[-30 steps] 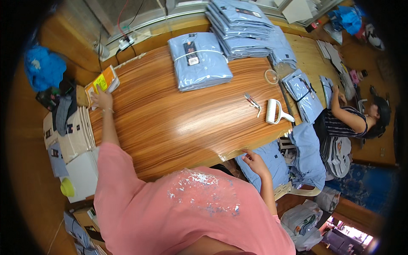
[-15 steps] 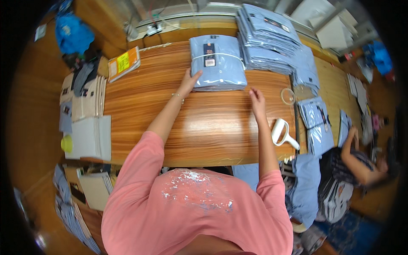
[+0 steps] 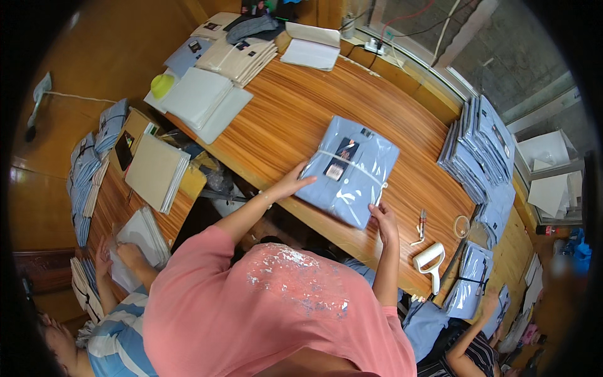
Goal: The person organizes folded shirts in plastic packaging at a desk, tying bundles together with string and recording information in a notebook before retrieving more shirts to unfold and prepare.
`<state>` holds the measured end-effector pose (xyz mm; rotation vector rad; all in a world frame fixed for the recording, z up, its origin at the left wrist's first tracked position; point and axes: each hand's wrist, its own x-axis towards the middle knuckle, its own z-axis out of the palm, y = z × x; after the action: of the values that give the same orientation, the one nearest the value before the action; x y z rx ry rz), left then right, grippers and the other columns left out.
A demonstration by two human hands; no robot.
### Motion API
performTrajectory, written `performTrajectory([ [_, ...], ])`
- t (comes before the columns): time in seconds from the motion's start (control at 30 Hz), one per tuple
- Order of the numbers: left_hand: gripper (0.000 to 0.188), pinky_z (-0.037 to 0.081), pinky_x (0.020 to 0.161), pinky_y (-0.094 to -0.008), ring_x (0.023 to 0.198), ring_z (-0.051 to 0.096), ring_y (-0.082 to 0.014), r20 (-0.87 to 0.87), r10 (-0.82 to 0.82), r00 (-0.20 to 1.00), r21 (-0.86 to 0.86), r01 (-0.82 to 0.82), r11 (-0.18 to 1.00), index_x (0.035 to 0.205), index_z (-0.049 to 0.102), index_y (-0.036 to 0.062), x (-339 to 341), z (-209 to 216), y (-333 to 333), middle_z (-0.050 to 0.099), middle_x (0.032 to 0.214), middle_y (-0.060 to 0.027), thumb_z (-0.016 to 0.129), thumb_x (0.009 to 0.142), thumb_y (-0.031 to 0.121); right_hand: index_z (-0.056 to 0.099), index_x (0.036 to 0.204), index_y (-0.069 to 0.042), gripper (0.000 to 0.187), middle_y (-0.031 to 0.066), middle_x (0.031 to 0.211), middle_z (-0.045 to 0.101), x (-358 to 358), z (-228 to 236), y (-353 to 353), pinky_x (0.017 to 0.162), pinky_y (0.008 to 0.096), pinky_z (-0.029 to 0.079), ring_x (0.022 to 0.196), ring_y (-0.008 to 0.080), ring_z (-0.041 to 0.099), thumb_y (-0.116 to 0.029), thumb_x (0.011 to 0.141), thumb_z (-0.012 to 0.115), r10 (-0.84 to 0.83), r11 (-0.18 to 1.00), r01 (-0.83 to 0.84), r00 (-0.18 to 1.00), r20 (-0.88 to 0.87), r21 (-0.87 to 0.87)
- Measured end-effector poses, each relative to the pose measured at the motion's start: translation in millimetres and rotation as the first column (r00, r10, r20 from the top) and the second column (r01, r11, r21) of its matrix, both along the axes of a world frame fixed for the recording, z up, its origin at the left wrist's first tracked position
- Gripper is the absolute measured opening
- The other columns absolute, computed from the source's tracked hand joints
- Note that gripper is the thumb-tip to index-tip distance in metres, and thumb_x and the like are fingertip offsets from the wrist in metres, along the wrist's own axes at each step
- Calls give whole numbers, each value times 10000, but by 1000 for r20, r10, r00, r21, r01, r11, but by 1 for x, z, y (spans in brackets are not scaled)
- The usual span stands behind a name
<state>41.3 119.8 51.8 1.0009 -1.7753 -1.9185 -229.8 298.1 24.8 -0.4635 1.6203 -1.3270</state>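
Observation:
A bundle of light blue folded shirts (image 3: 361,160) in clear plastic, tied round with a white cord (image 3: 353,164), sits at the near edge of the tabletop. A dark tag lies under the plastic on top. My left hand (image 3: 295,182) grips the bundle's left side, its thumb over the top. With my right hand (image 3: 384,220) I hold the near right corner, fingers closed against the side. The underside of the bundle is hidden. To the right of my right hand lie a white lint roller (image 3: 428,264) and a small red-handled tool (image 3: 421,225).
A tall stack of packed blue shirts (image 3: 480,147) stands at the far right. Clear tape (image 3: 461,226) lies near it. White boards (image 3: 204,103) and beige packed garments (image 3: 235,60) occupy the far left. One person's hands (image 3: 129,254) work lower left; another person's arm (image 3: 474,327) shows lower right.
My view has turned left. The shirt bundle has come from the table's back to its near edge. My right hand, apart from it before, now grips its corner.

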Motion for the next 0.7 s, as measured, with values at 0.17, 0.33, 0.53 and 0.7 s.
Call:
performTrajectory([
  [0.17, 717, 340, 980, -323, 1168, 429, -246, 101, -10, 995, -135, 24, 991, 1318, 296, -24, 86, -12, 31, 407, 1290, -189, 624, 834, 390, 510, 1144, -4, 489, 64, 867, 589, 46, 19, -13, 591, 238, 494, 699, 127, 581, -392, 854, 581, 0, 998, -5, 997, 81, 65],
  [0.33, 460, 400, 893, -271, 1062, 482, -155, -146, 341, 929, 301, -287, 910, 1250, 407, 23, 103, -32, 55, 492, 1184, -103, 523, 911, 311, 478, 1171, 44, 577, 145, 1052, 575, 99, 11, -11, 666, 275, 499, 848, 195, 587, -407, 833, 600, 86, 988, -107, 981, 174, 115],
  [0.53, 540, 383, 920, -297, 1084, 478, -192, -161, 227, 960, 125, -209, 970, 1250, 415, 16, 102, 1, 101, 491, 1181, -131, 543, 882, 389, 428, 1257, 2, 654, 182, 1210, 519, 127, -2, 39, 935, 420, 434, 1102, 284, 516, -444, 815, 609, -39, 999, 36, 837, 546, 17],
  [0.7, 616, 357, 953, -346, 1105, 441, -260, -137, -50, 989, -149, 30, 988, 1240, 411, 4, 97, 60, 113, 450, 1155, -174, 595, 835, 430, 387, 1323, -38, 795, 124, 1294, 483, 127, -41, 97, 993, 447, 394, 1149, 302, 489, -423, 714, 723, 67, 942, 175, 741, 668, -288],
])
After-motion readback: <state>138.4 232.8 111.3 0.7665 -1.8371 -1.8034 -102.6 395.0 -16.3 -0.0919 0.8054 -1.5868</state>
